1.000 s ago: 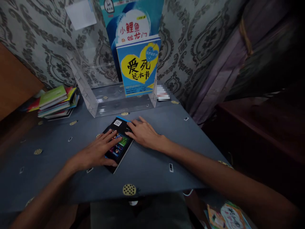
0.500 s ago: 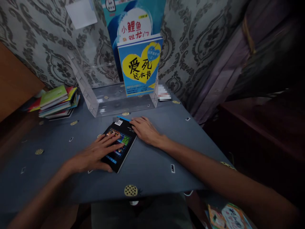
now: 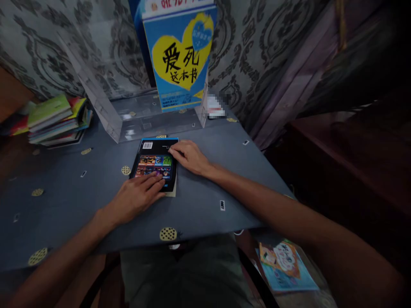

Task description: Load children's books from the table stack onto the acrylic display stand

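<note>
A black book with a blue strip, a barcode and rows of small colourful pictures lies back cover up on the table, nearly straight in front of me. My left hand rests flat on its lower part, fingers stretched over the pictures. At the upper right edge, my right hand has its fingers bent together on the cover's margin; their undersides are hidden. Pale pages show past the cover at the bottom right corner. Behind it, a clear acrylic stand holds a blue book with a yellow heart, upright.
A stack of books sits at the left on the dark patterned tablecloth. A blurred-out white item lies right of the stand. Below the table's right side are more books. A patterned curtain hangs behind.
The black book has turned from slanted to nearly straight. My left hand has slid to its lower part, and my right hand's fingers now lie on its right edge. The view has tilted down.
</note>
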`<state>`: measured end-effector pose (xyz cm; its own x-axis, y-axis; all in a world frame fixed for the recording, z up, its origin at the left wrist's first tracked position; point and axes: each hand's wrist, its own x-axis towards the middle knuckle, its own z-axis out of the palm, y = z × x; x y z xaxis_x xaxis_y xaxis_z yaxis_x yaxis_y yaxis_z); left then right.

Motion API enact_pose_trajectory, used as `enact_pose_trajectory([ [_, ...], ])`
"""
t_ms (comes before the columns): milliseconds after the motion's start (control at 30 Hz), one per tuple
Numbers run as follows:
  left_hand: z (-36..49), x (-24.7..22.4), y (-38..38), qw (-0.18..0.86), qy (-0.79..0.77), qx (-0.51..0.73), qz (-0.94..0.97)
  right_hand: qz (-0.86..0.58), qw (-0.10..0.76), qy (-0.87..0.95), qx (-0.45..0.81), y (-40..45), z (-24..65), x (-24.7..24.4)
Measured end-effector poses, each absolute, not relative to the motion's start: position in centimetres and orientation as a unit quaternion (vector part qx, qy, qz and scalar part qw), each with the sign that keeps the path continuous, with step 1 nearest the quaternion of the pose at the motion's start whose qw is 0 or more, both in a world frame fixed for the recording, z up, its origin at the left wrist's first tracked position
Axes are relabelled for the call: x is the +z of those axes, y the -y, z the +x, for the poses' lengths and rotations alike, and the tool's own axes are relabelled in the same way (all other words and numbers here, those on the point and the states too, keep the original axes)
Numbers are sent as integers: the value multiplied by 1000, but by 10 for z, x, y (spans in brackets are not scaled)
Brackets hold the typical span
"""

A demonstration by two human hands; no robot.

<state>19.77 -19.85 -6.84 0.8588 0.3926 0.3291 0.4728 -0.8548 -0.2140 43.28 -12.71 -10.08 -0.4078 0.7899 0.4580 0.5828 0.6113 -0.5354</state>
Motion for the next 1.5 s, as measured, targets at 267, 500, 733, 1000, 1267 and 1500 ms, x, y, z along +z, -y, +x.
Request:
enact_pose_trajectory([
  [267, 199, -67, 200, 114, 232, -200, -945, -349, 394, 785, 325, 148, 430, -90],
  [500, 200, -67, 201, 104, 233, -203, -945, -335, 379, 755, 417, 170, 432, -87],
  [733, 201, -66, 203, 107, 237, -191, -947, -325, 381, 761, 413, 182, 437, -87],
  [1000, 199, -65, 204, 100, 242, -164, -951, -283, 338, 840, 317, 188, 433, -84],
  [1267, 200, -67, 204, 122, 248, -185, -943, -233, 351, 845, 330, 192, 429, -83],
  [1500, 201, -73, 204, 94, 276, -197, -936, -375, 348, 799, 316, 170, 434, -88],
])
